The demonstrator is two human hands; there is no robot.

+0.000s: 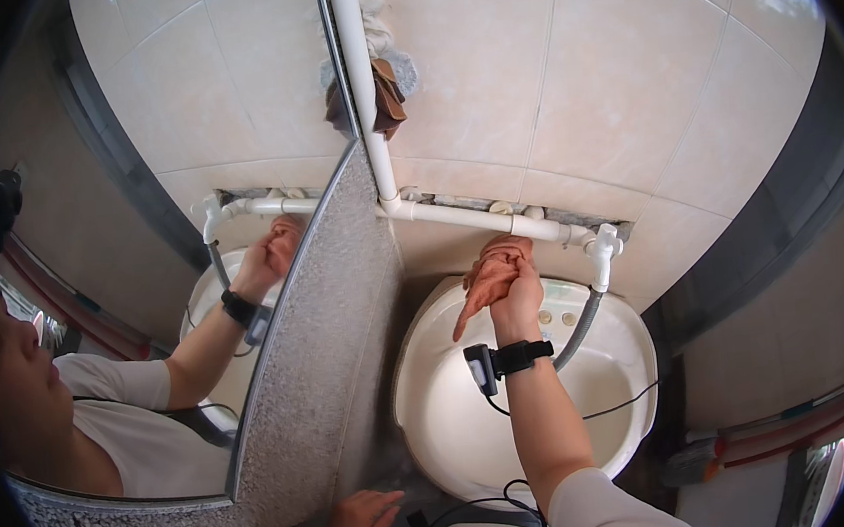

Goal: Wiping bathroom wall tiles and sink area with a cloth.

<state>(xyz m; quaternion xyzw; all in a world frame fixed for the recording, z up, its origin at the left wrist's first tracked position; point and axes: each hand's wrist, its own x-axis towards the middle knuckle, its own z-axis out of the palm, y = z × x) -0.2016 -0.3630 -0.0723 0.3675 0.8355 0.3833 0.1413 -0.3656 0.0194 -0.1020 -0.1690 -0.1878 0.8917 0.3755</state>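
My right hand [521, 296] grips a crumpled orange-pink cloth [497, 276] above the back of a white washbasin [442, 405]. The cloth is just below a white plastic pipe, and a loose corner hangs to the left; whether it touches the wall is unclear. A black strap with a small device [482, 369] is around my right wrist. Low in the view, my left hand [358, 523] is left of the basin's near rim, its fingers extended and nothing held. The pipe [470, 216] runs along the tiled wall to a white tap [604, 247].
A grey corrugated hose [582, 328] drops from the tap into the basin. Left stands a mirror [201, 403] on a rough grey partition [308, 334], reflecting my arm. Brown pouch-like items [387, 101] hang by the upright pipe. A black cable [622, 404] crosses the basin. Long-handled tools [797, 419] lie right.
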